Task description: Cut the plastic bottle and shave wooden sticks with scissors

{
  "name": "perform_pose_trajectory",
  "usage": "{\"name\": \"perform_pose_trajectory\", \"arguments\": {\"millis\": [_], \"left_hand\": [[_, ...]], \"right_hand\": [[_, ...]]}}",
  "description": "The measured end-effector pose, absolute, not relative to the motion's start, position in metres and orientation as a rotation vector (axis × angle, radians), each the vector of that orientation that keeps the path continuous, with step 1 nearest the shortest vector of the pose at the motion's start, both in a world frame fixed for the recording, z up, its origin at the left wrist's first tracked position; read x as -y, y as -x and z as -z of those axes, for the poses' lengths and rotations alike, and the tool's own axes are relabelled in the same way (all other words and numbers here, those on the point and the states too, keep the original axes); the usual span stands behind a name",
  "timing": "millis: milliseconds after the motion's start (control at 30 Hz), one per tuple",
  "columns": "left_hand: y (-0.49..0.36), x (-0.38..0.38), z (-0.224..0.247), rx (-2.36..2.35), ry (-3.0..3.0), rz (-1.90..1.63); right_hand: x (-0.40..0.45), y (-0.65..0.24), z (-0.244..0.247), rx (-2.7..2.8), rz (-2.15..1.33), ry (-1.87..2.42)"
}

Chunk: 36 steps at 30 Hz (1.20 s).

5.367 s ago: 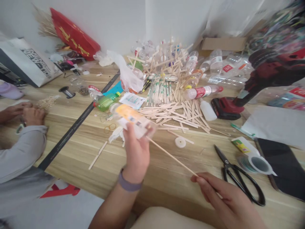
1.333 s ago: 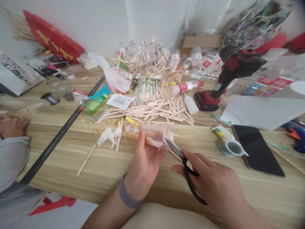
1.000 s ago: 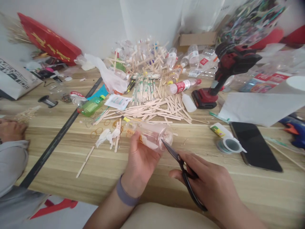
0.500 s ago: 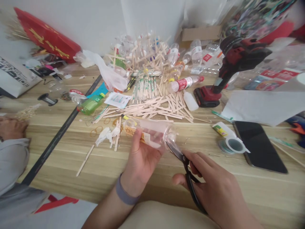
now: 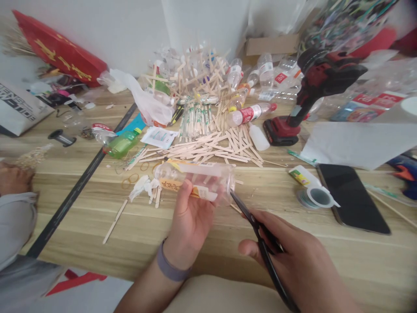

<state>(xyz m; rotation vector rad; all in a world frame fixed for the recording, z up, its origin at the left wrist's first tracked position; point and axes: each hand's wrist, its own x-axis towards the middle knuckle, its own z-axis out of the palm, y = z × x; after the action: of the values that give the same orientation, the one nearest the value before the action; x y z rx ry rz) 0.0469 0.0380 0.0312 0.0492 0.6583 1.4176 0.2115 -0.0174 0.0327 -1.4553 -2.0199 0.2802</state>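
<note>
A clear plastic bottle (image 5: 202, 174) with an orange and white label lies sideways in my left hand (image 5: 192, 217), its neck to the left. My left thumb presses on the label. My right hand (image 5: 293, 256) grips black-handled scissors (image 5: 249, 214), whose blade tips touch the bottle's base end at the right. Whether the tips have gone into the plastic cannot be made out. Beyond the bottle lies a pile of flat wooden sticks (image 5: 208, 148).
A cordless drill (image 5: 312, 91) stands at the right behind a phone (image 5: 353, 198) and a tape roll (image 5: 317, 198). A green bottle (image 5: 123, 143) lies to the left, beyond a black strip (image 5: 74, 191). Another person's hand (image 5: 14, 178) rests at the left edge.
The bottle has turned and shifted slightly left in my left hand. The scissors' blades look closer together, and their handles have swung down a little.
</note>
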Motion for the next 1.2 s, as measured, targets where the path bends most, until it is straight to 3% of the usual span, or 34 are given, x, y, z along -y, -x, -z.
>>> {"name": "perform_pose_trajectory", "arguments": {"millis": [233,567,733,1000,1200], "left_hand": [[-0.046,-0.033,-0.031,-0.652,-0.138,-1.488],[-0.047,-0.03,-0.029,-0.589,-0.24,-1.524],[-0.051,-0.028,-0.027,-0.571,-0.258,-1.527],[-0.055,-0.03,-0.029,-0.572,-0.075,-1.385],[-0.056,-0.032,-0.032,-0.584,0.031,-1.249]], "right_hand": [[0.019,-0.221,-0.032,2.018,-0.466,1.465],[0.02,-0.225,-0.035,2.093,-0.369,1.445],[0.018,-0.228,-0.038,2.148,-0.223,1.444],[0.005,-0.217,-0.028,2.089,0.478,1.419],[-0.002,-0.21,-0.029,2.06,0.451,1.343]]}}
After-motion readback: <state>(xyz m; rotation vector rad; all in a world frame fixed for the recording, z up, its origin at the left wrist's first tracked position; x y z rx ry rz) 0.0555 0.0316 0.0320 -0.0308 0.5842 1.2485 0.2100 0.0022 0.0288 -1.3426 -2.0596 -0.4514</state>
